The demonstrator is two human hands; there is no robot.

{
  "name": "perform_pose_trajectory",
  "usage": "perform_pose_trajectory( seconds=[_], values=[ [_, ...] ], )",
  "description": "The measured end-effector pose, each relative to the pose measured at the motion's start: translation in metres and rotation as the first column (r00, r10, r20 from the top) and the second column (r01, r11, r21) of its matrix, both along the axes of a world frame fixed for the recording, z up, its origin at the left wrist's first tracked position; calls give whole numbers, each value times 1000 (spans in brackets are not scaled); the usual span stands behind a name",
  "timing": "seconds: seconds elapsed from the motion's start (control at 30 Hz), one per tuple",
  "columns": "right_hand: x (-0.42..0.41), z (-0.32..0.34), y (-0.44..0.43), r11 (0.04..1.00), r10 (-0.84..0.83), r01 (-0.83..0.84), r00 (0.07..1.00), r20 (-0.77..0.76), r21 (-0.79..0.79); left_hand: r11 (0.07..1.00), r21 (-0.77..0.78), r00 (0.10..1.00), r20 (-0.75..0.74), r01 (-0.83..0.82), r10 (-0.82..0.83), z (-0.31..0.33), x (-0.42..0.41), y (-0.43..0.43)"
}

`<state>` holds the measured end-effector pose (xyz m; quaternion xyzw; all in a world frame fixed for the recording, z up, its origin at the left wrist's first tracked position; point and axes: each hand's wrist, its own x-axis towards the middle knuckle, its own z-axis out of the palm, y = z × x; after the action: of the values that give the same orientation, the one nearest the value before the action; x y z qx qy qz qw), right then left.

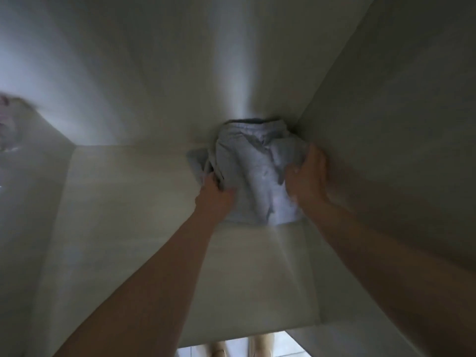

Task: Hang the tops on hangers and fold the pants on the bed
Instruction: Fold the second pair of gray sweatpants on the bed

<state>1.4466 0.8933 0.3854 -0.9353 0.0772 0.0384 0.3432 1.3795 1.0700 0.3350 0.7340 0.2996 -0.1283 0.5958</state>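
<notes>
Head view: the person reaches both bare arms into a pale cupboard space. The pants [253,171] are light grey and folded into a lumpy bundle. They lie on the shelf [128,202], far in at the back R corner. Their far end, w/ a darker band, touches the back wall [154,73]. Their R side is just beside the side wall [386,124].

The left hand [217,193] grips the L edge of the pants, w/ fingers curled into the cloth, and a bit of cloth sticks out past it on the L. The right hand [307,176] holds the R side. Its thumb lies on top of the cloth and its fingers wrap round the edge next to the side wall. Both hands are a bit blurry, so no finer detail shows.

Far L, a pinkish thing [7,124] shows at the edge – too blurry to tell what it is. At the bottom, below the shelf's front edge, there is a strip of light floor [239,343] w/ the person's feet [220,349] on it.
</notes>
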Motion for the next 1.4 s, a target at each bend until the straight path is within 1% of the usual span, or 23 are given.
perform_pose_trajectory(
  seconds=[0.03,0.07,0.1,0.13,0.17,0.2,0.27,0.33,0.4,0.5,0.57,0.67,0.73,0.83,0.9,1.0,1.1,1.17,1.2,1.3,1.4],
  values=[
    [-7,-11,4,988,53,-48,998,29,-145,985,172,997,-82,27,-13,-7,-4,-6],
    [-13,-23,7,959,106,-89,993,49,-270,937,348,996,-92,33,-1,-12,-8,-13],
    [-17,-36,9,924,157,-127,986,54,-359,873,488,1000,-25,16,-4,-15,-11,-18],
    [-18,-48,11,892,199,-161,979,47,-423,809,588,997,67,-9,-38,-19,-10,-22],
    [-16,-61,12,864,235,-193,972,32,-466,748,663,986,139,-20,-97,-23,-5,-23],
    [-12,-73,12,838,262,-225,965,5,-497,692,721,970,177,-11,-169,-28,3,-24],
    [1,-98,11,805,294,-276,955,-52,-526,615,785,933,162,75,-321,-43,24,-25],
    [10,-125,6,794,303,-288,951,-62,-535,556,805,905,58,207,-422,-66,37,-25],
    [15,-148,2,793,304,-261,953,-15,-550,537,803,907,-10,258,-421,-94,39,-22],
    [19,-172,5,795,298,-182,948,111,-579,555,812,932,38,181,-360,-120,42,-16],
    [23,-178,7,800,290,-157,946,144,-580,559,814,938,54,158,-344,-124,47,-17],
    [25,-173,7,782,293,-201,954,63,-590,538,812,932,-20,226,-361,-122,50,-17],
    [29,-165,6,777,310,-283,949,-49,-562,557,766,911,-87,320,-402,-115,54,-12],
    [30,-145,2,772,356,-415,910,-212,-482,565,704,875,-171,430,-453,-100,47,-7],
    [15,-128,-3,764,368,-440,898,-240,-472,576,696,882,-180,428,-436,-91,18,-9],
    [-35,-107,-11,740,398,-478,878,-265,-473,604,688,905,-200,403,-376,-83,-59,-24],
    [-97,-86,-18,738,402,-539,834,-378,-406,630,622,885,-309,465,-348,-67,-133,-37],
    [-135,-70,-21,750,357,-540,816,-454,-381,670,584,888,-345,457,-305,-49,-174,-42],
    [-152,-62,-22,746,347,-542,812,-469,-387,679,584,893,-345,445,-288,-39,-192,-45],
    [-199,-36,-23,719,395,-574,801,-449,-392,673,619,913,-322,404,-252,-9,-236,-51],
    [-233,-10,-22,697,453,-595,798,-397,-401,713,622,944,-262,325,-202,22,-269,-59]
  ],
)
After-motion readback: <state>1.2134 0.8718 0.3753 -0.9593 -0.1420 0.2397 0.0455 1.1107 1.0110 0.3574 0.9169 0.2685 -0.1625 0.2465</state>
